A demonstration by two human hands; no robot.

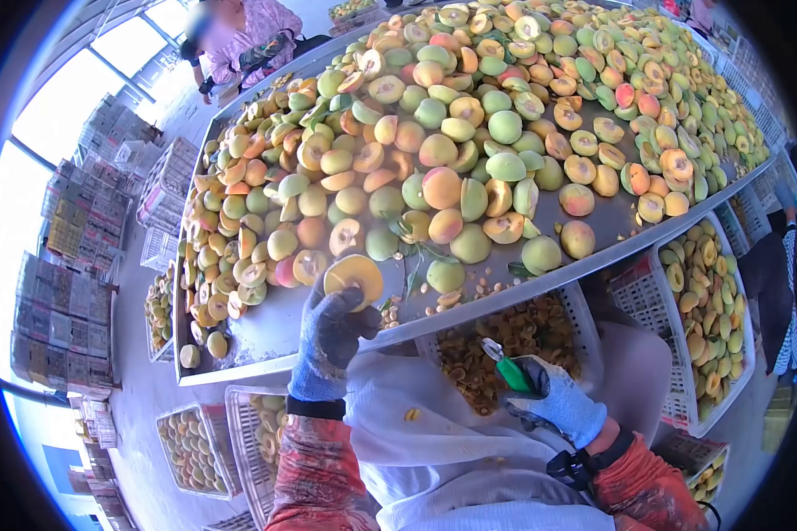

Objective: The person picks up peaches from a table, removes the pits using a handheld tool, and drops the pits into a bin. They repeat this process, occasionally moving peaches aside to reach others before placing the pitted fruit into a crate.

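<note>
Honestly, no text, brand, number or sign we can read anywhere here. The stacked crates over on the left side of the view have some pale and reddish patches that might be print or labels, but they're way too small and blurry for us to make out, sorry folks.

The table is looking like smooth metal, its bare patches shining softly at me. The apron is showing thin, matt, creased cloth. Left glove and right glove are reading as matt fabric, dirt-roughened. The crate is looking like slotted plastic. The tool handle is gleaming, smooth; the tool tip is glinting like metal.
</note>
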